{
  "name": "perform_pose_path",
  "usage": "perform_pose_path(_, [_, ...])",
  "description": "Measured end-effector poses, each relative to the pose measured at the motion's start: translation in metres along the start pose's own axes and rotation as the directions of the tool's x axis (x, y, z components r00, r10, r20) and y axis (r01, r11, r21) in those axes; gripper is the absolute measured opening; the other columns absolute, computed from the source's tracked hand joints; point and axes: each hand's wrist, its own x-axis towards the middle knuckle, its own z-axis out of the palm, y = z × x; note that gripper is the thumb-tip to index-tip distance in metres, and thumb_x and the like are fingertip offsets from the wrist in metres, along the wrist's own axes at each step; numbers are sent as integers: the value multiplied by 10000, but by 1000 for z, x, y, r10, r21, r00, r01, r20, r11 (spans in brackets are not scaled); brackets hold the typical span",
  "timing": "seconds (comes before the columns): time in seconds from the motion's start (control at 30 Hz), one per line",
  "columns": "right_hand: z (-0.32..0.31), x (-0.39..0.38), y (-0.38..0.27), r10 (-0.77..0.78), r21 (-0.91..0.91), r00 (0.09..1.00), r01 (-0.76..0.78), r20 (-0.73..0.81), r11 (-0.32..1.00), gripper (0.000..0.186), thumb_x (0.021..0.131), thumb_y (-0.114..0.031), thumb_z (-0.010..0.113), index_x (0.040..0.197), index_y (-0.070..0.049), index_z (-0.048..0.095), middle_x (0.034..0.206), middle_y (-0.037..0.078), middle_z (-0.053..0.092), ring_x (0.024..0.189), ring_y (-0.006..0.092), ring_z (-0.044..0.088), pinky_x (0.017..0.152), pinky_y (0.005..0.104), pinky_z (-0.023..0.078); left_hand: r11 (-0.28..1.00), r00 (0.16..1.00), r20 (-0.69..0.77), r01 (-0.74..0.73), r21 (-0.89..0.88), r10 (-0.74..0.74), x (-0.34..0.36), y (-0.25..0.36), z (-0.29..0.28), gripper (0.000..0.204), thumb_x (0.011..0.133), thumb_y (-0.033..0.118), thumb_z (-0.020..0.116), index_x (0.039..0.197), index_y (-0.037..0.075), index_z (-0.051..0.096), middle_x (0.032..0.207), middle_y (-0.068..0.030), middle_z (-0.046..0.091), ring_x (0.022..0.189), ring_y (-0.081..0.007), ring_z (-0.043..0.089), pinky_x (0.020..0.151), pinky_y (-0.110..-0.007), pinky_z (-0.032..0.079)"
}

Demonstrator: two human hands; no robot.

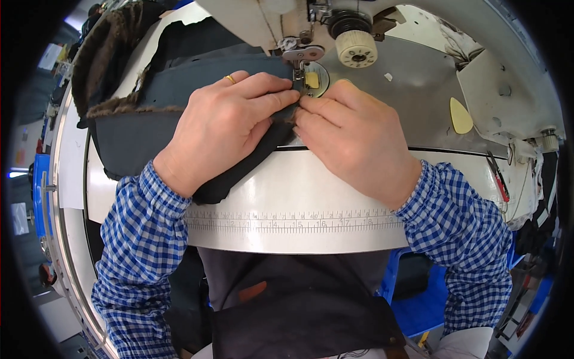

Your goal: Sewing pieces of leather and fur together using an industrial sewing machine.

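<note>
Dark fabric with a brown fur edge (139, 107) lies across the sewing machine's bed, its right edge at the presser foot (298, 70). My left hand (224, 122) rests on this dark fabric (203, 72), thumb and fingers pinching it just in front of the foot. Close beside it, my right hand (359, 134) pinches the fabric's right edge, where a bit of fur shows between the hands. The two sets of fingertips nearly meet. Whether the needle is in the cloth is hidden.
The sewing machine head (263, 24) with its dial (356, 49) overhangs the work. A yellow oval piece (460, 115) lies on the metal plate at right. Red-handled thread snips (498, 178) lie at the right edge. A ruler strip (293, 222) runs along the table's front.
</note>
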Motion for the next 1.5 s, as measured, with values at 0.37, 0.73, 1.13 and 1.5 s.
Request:
perform_pose_path(0.37, [-10,1,-4,9,10,995,-10,97,1000,246,751,-83,807,984,-33,746,1031,49,729,858,212,646,721,309,569,999,998,-66,-16,-49,13,-2,2,8,437,715,-16,721,1143,64,756,1166,-60,723,913,-265,675,808,-357,590])
perform_pose_path(0.73, [-8,2,-6,0,-15,999,1,47,1000,232,745,-79,772,968,-22,741,1043,91,727,861,202,654,702,300,569,999,999,-27,19,-30,-19,0,2,3,358,779,67,718,1135,74,755,1128,-5,715,841,-213,646,707,-339,588])
perform_pose_path(1.13, [-10,-5,-9,-24,-2,993,24,120,1000,314,735,-134,672,1001,30,698,948,93,651,898,240,609,739,330,557,999,998,-43,35,-23,-36,-2,12,6,407,750,56,714,1157,66,737,1152,-9,702,818,-211,626,682,-325,588])
perform_pose_path(1.5, [-18,1,-24,-138,100,975,121,175,988,336,762,-142,697,1058,14,721,1124,138,699,927,213,635,718,308,535,979,997,28,66,191,-72,-45,42,-13,423,784,116,644,1181,-6,727,1258,-120,668,821,-190,560,591,-265,483])
